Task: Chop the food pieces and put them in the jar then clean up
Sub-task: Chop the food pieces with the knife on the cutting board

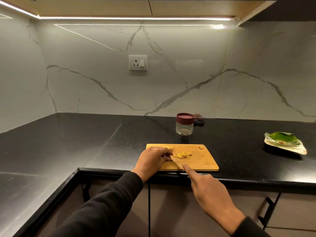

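A wooden cutting board (201,161) lies at the front edge of the black counter. On it sits a small heap of thin yellow food strips (183,154), with an uncut slice (169,147) behind my left hand and another piece (201,147) at the board's far right corner. My left hand (151,160) rests on the board's left end, fingers curled down at the strips' edge. My right hand (207,190) grips a knife (176,161), index finger stretched along its spine, the blade angled toward the heap. A clear jar (184,127) with a maroon lid stands behind the board.
A dark checked cloth (198,119) lies behind the jar against the marble wall. A shiny plate with a green leaf (284,141) sits at the right of the counter (85,142). A wall socket (138,63) is above. Cabinet fronts and a black handle (268,211) are below.
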The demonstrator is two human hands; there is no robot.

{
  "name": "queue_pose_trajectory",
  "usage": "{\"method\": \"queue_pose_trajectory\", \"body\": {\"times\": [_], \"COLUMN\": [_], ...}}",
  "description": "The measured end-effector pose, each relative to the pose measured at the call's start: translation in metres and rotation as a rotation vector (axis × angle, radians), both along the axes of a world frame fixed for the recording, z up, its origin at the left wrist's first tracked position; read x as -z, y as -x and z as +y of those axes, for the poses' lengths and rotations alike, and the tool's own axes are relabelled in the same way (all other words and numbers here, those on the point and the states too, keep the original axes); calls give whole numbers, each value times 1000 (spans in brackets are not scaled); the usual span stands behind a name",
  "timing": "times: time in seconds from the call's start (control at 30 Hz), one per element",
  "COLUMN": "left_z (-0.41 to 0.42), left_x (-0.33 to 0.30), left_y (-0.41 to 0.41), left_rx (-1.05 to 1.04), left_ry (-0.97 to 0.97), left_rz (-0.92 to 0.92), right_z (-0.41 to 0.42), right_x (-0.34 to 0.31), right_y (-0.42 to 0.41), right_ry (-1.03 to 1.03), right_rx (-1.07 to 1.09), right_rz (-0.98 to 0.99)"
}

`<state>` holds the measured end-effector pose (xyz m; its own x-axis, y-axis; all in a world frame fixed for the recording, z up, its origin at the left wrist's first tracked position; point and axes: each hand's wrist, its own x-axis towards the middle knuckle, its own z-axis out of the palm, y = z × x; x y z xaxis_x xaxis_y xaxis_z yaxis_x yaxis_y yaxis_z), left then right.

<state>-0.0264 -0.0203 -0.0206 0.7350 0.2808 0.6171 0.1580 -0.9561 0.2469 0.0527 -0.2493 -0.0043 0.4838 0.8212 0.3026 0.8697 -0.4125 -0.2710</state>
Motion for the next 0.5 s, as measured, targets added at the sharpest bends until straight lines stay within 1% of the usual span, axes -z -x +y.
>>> {"method": "queue_pose_trajectory", "body": {"times": [0.27,0.5], "left_z": [-2,-1], "left_x": [-1,0], "left_y": [0,-1], "left_rx": [-18,-11], "left_ry": [40,98], "left_rz": [-4,-12], "right_z": [7,8], "right_x": [-2,2], "right_y": [6,10], "right_ry": [-10,5], "right_rx": [9,2], "right_rz": [60,56]}}
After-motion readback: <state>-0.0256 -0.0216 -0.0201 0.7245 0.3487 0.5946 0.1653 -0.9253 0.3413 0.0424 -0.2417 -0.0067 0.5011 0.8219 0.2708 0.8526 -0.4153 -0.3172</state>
